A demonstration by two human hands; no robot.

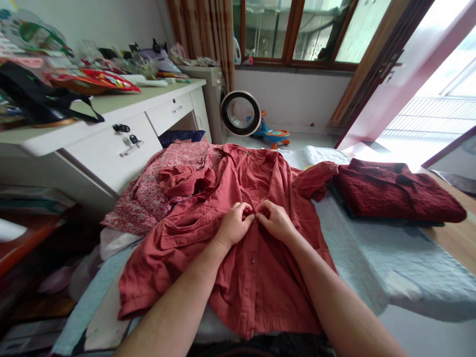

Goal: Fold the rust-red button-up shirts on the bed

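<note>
A rust-red button-up shirt [282,277] lies spread out in front of me, its collar at the far end and its hem towards me. Below my hands its front edges meet, and one button [253,260] shows there; above them the front falls open in a V. My left hand [238,222] pinches the front edge of the shirt at mid-chest. Close against it, my right hand [273,220] pinches the opposite edge. Whatever lies between the fingertips, perhaps a button, is too small to make out.
A red-and-white patterned garment [137,198] lies crumpled left of the shirt. Folded dark red clothing [397,191] is stacked at the right on the light blue cloth [357,258]. A cluttered white desk [111,148] stands left. Beyond are an open washer door [241,113] and a blue-orange ride-on toy [273,134].
</note>
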